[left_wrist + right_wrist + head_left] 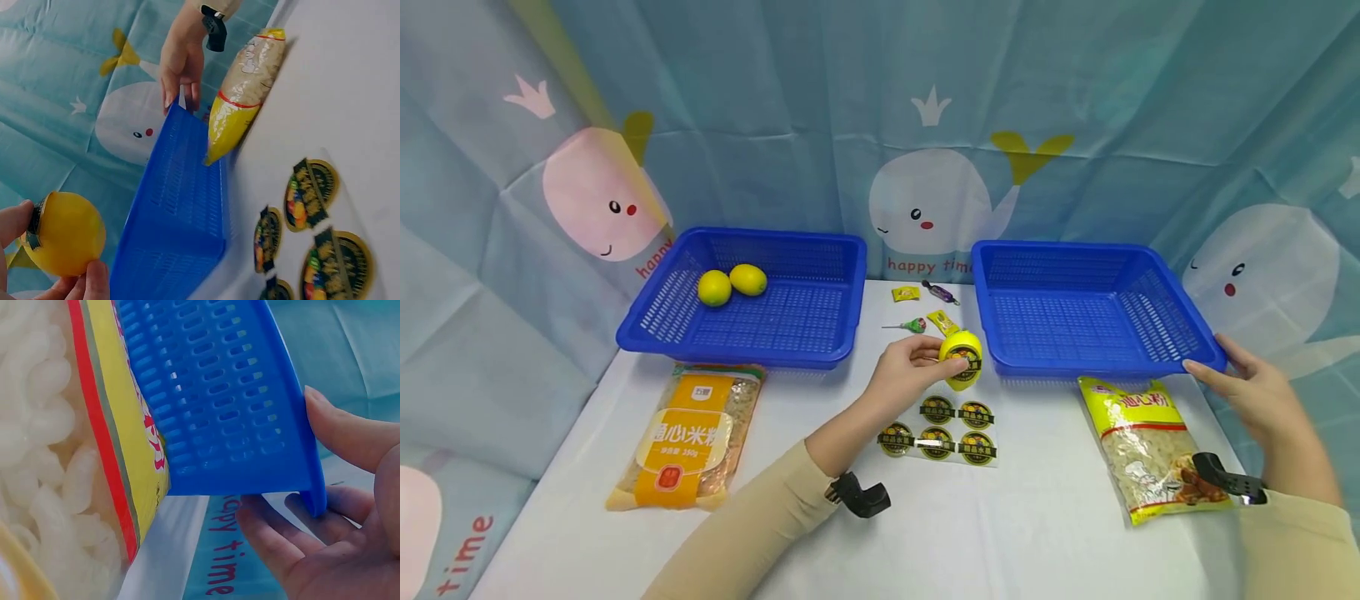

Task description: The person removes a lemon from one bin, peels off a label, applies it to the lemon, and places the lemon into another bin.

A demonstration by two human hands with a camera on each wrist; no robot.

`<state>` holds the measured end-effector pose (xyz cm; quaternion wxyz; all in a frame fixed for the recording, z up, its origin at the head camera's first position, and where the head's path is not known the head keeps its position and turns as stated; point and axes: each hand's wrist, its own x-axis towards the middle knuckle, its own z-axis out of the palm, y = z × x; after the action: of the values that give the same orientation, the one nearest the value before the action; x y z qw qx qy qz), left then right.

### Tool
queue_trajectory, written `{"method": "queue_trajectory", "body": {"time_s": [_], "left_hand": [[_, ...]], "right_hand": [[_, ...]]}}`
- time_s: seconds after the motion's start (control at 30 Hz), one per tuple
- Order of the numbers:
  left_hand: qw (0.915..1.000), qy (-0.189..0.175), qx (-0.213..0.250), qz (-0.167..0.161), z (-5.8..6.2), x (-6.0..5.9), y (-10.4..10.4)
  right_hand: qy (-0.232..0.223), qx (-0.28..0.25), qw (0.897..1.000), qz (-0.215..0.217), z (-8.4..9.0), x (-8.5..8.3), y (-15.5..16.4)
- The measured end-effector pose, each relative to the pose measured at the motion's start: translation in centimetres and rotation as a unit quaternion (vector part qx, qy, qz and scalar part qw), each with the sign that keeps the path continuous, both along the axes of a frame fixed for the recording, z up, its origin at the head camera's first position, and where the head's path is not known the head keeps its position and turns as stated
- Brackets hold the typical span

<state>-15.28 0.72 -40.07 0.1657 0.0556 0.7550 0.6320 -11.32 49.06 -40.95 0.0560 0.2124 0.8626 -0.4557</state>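
My left hand (928,360) holds a yellow lemon (961,358) with a dark round sticker on it, just above a sheet of round stickers (937,430). In the left wrist view the lemon (65,234) sits between my thumb and fingertips (94,278). My right hand (1240,382) pinches the near right corner of the right blue basket (1090,358), thumb on the rim and fingers beneath. The right wrist view shows that hand (350,487) around the basket's corner (212,394). No items show inside this basket.
A left blue basket (790,346) holds two lemons (715,287). A yellow pasta bag (1150,450) lies in front of the right basket, an orange-labelled bag (688,433) in front of the left. Small candies (925,308) lie between the baskets. A whale curtain (925,125) hangs behind the white table.
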Motion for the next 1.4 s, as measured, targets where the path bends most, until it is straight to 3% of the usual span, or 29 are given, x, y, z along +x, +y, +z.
{"method": "queue_trajectory", "body": {"time_s": [0.13, 0.33, 0.53, 0.7, 0.87, 1.0, 1.13, 1.3, 1.4], "left_hand": [[0.9996, -0.027, -0.006, 0.002, 1.0, -1.8, 2.5], [0.9990, -0.026, -0.034, 0.010, 2.2, -3.7, 5.7], [0.9963, -0.005, -0.079, 0.035, 2.1, -4.0, 8.1], [0.9949, 0.029, -0.087, 0.043, 2.2, -3.5, 8.5], [0.9977, 0.035, -0.056, 0.015, 1.9, -3.2, 8.2], [0.9987, 0.032, -0.040, -0.005, 1.6, -3.2, 7.7], [0.9987, 0.021, -0.038, -0.027, 1.7, -3.1, 6.5], [0.9965, 0.032, -0.059, -0.051, 2.4, -3.3, 2.9], [0.9957, 0.056, -0.063, -0.038, 3.2, -3.7, -0.7]], "right_hand": [[-0.008, -0.020, 1.000, 0.015, -0.1, -0.1, 0.0], [-0.002, -0.011, 1.000, 0.026, -0.3, -0.3, -0.1], [-0.005, -0.014, 1.000, 0.025, -0.2, -0.3, -0.1], [0.009, -0.027, 0.999, 0.025, -0.2, -0.2, 0.1], [0.027, -0.055, 0.998, 0.015, -0.4, -0.3, 0.3], [0.015, -0.021, 0.999, 0.020, -0.4, -0.3, 0.4], [0.007, 0.010, 1.000, -0.009, 0.2, -0.1, -0.1], [0.055, 0.064, 0.991, -0.100, 2.0, 0.5, -3.0], [0.098, 0.064, 0.984, -0.132, 4.0, 0.5, -6.1]]}}
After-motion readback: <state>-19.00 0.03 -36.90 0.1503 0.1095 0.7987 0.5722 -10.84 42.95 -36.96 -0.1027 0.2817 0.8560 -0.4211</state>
